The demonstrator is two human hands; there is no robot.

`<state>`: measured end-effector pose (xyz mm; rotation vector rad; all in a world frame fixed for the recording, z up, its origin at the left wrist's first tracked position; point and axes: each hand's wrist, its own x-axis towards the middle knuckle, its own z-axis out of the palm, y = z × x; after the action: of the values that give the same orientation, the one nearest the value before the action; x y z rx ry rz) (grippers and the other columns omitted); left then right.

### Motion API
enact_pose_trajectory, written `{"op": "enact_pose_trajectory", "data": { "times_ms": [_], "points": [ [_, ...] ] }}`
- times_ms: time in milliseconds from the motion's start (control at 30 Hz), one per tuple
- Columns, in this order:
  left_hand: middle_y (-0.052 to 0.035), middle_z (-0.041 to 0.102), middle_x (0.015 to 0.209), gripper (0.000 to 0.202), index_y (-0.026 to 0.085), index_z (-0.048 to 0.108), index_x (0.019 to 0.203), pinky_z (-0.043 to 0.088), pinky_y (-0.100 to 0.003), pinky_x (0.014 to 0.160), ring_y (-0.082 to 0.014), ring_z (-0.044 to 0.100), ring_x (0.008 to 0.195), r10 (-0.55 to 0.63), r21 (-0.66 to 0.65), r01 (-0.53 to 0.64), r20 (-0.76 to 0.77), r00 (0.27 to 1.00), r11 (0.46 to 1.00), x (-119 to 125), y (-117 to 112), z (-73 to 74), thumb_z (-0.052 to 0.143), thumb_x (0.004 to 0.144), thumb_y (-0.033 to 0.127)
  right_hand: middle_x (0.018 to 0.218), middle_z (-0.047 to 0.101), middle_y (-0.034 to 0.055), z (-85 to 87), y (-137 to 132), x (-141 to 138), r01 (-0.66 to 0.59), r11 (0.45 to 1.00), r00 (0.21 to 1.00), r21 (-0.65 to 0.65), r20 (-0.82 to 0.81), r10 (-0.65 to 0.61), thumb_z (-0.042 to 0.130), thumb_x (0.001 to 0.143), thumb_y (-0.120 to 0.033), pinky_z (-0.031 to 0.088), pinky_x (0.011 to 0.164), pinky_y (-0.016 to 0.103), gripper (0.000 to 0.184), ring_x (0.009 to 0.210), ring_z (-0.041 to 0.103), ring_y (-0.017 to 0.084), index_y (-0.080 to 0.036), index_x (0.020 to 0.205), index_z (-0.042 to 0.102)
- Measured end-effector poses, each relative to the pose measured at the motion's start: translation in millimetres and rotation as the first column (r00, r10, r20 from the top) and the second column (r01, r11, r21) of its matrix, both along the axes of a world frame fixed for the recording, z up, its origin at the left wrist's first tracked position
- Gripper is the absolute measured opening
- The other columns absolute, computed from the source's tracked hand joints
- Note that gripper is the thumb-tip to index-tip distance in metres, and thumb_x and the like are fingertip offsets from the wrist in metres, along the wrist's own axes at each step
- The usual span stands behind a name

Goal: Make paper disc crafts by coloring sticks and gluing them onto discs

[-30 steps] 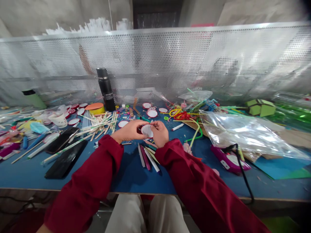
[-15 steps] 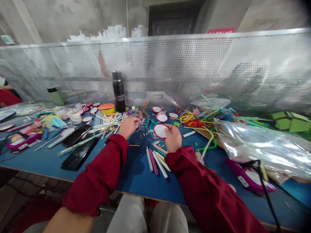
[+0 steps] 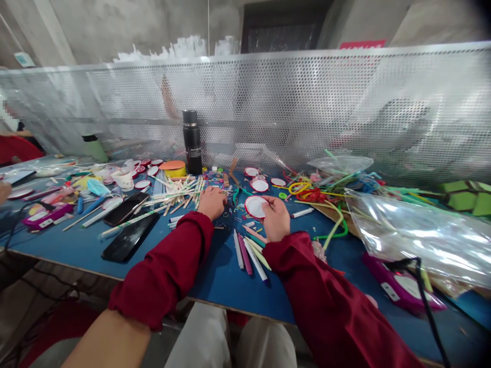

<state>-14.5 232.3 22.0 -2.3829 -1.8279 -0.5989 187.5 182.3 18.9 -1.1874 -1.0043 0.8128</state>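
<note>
My right hand (image 3: 275, 219) pinches a round white lid with a red rim (image 3: 255, 206), held a little above the blue table (image 3: 215, 273). My left hand (image 3: 211, 202) is curled, knuckles up, resting on the table among small coloured bits just left of the lid; what its fingers hold is hidden. Both arms wear dark red sleeves. A few pens and markers (image 3: 247, 252) lie between my forearms. Teal-handled pliers (image 3: 235, 194) lie between the two hands.
Wooden sticks (image 3: 174, 195) and two black phones (image 3: 130, 236) lie to the left. A black flask (image 3: 192, 142) stands at the back by the perforated metal screen (image 3: 307, 107). More red-rimmed lids (image 3: 260, 185), coloured straws (image 3: 307, 194), a clear plastic bag (image 3: 418, 237) and a purple device (image 3: 399, 291) fill the right.
My left hand let go of the lid and moved left, down onto the table. The right hand now holds the lid alone. The camera has turned a little to the left.
</note>
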Motion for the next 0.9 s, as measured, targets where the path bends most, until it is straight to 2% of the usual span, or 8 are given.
{"op": "enact_pose_trajectory", "data": {
  "times_ms": [100, 200, 300, 400, 533, 600, 767, 900],
  "points": [
    [-0.0119, 0.069, 0.122, 0.03, 0.024, 0.081, 0.089, 0.04, -0.051, 0.102, -0.0333, 0.05, 0.122, 0.05, 0.06, -0.053, 0.052, 0.997, 0.997, -3.9, 0.6, 5.0, 0.053, 0.088, 0.014, 0.094, 0.073, 0.0066, 4.8, -5.4, -2.7, -0.008, 1.0, 1.0, -0.02, -0.025, 0.008, 0.059, 0.073, -0.041, 0.044, 0.049, 0.026, 0.035, 0.07, 0.062, 0.019, -0.021, 0.101, 0.067],
    [-0.0109, 0.066, 0.131, 0.043, 0.027, 0.078, 0.115, 0.04, -0.052, 0.104, -0.0332, 0.049, 0.126, 0.063, 0.097, -0.07, 0.067, 0.996, 0.993, -7.0, 3.1, 3.3, 0.046, 0.09, 0.011, 0.092, 0.072, 0.0055, 6.4, -7.0, -3.0, -0.016, 1.0, 1.0, -0.023, -0.013, 0.015, 0.059, 0.074, -0.041, 0.044, 0.05, 0.026, 0.035, 0.067, 0.06, 0.017, -0.021, 0.102, 0.066],
    [-0.0069, 0.06, 0.147, 0.053, 0.035, 0.071, 0.132, 0.035, -0.057, 0.11, -0.0358, 0.043, 0.136, 0.024, 0.042, -0.024, 0.0, 1.0, 0.999, -6.4, 5.6, -4.8, 0.045, 0.091, 0.013, 0.093, 0.072, 0.0055, 6.0, -6.2, -2.4, -0.033, 0.999, 0.999, -0.034, -0.006, 0.033, 0.058, 0.073, -0.044, 0.044, 0.05, 0.026, 0.039, 0.068, 0.059, 0.018, -0.021, 0.104, 0.065],
    [-0.0093, 0.065, 0.141, 0.045, 0.032, 0.076, 0.124, 0.032, -0.059, 0.111, -0.0366, 0.046, 0.133, -0.004, 0.002, 0.004, -0.062, 0.998, 1.0, -3.0, 7.4, -9.3, 0.048, 0.092, 0.016, 0.093, 0.071, 0.0056, 5.9, -5.9, -2.3, -0.038, 0.998, 0.999, -0.042, -0.004, 0.038, 0.059, 0.072, -0.046, 0.043, 0.051, 0.027, 0.04, 0.067, 0.058, 0.018, -0.021, 0.103, 0.065],
    [-0.0146, 0.076, 0.104, 0.026, 0.022, 0.082, 0.09, 0.034, -0.055, 0.107, -0.0349, 0.057, 0.115, 0.022, 0.027, -0.021, -0.044, 0.999, 0.999, -2.8, 8.7, -1.4, 0.057, 0.09, 0.019, 0.093, 0.071, 0.0048, 6.1, -5.6, -2.0, -0.048, 0.998, 0.999, -0.045, -0.014, 0.048, 0.058, 0.072, -0.045, 0.044, 0.053, 0.028, 0.04, 0.067, 0.059, 0.018, -0.022, 0.104, 0.065],
    [-0.0131, 0.077, 0.098, 0.02, 0.021, 0.081, 0.081, 0.035, -0.053, 0.106, -0.034, 0.06, 0.111, 0.042, 0.035, -0.042, 0.004, 0.999, 0.998, -6.5, 9.0, 4.4, 0.062, 0.087, 0.021, 0.093, 0.071, 0.0053, 5.5, -4.3, -1.4, -0.047, 0.998, 0.999, -0.029, 0.012, 0.047, 0.057, 0.072, -0.045, 0.047, 0.056, 0.029, 0.04, 0.071, 0.061, 0.019, -0.022, 0.103, 0.065],
    [-0.0095, 0.08, 0.107, 0.02, 0.024, 0.083, 0.094, 0.046, -0.039, 0.095, -0.028, 0.067, 0.104, -0.049, -0.007, 0.051, 0.165, 0.985, 0.999, -20.9, 10.8, 11.7, 0.064, 0.09, 0.027, 0.093, 0.072, 0.0069, 3.8, -1.5, -1.1, -0.046, 0.999, 0.998, -0.002, 0.046, 0.046, 0.057, 0.072, -0.045, 0.05, 0.059, 0.03, 0.041, 0.078, 0.064, 0.022, -0.02, 0.103, 0.065],
    [-0.0074, 0.081, 0.101, 0.021, 0.023, 0.082, 0.092, 0.048, -0.032, 0.086, -0.0243, 0.07, 0.096, -0.125, -0.021, 0.133, 0.222, 0.967, 0.991, -26.6, 13.3, 14.2, 0.062, 0.091, 0.027, 0.094, 0.072, 0.0067, 4.5, -3.6, -2.7, -0.063, 0.998, 0.998, -0.03, 0.008, 0.063, 0.058, 0.072, -0.044, 0.048, 0.054, 0.028, 0.04, 0.078, 0.064, 0.022, -0.021, 0.103, 0.065]
  ]
}}
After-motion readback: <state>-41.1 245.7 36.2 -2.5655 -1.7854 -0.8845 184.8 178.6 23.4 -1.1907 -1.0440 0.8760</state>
